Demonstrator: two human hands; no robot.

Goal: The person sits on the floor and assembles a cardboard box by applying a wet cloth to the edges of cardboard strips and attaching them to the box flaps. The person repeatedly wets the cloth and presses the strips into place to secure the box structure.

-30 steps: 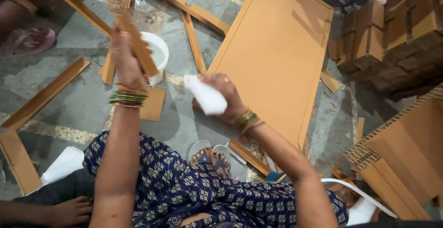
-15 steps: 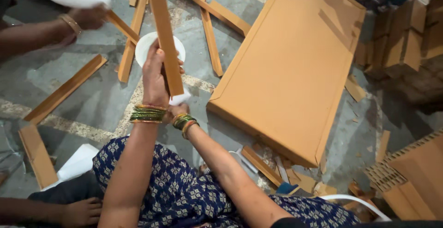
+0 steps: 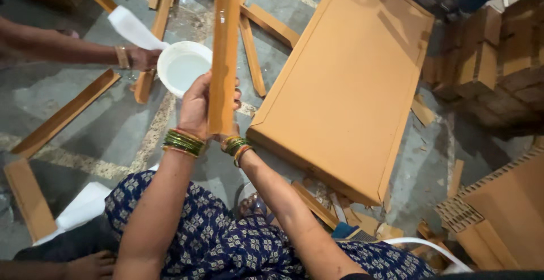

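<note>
While held upright over the grey floor [image 3: 102,138], long cardboard strip [image 3: 225,53] | left hand [image 3: 196,107] wrapped closed around its lower end | right hand [image 3: 231,138] mostly hidden behind it, grip unclear | white bowl [image 3: 182,67] just beside | co-worker's hand [image 3: 141,59] at bowl.

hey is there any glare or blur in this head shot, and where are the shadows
Head view: mostly sharp; a glossy streak of glare runs down the cardboard strip held by the left hand; the white bowl is bright; deep shadow covers the stacked boxes at right; the edges bend slightly.
</note>
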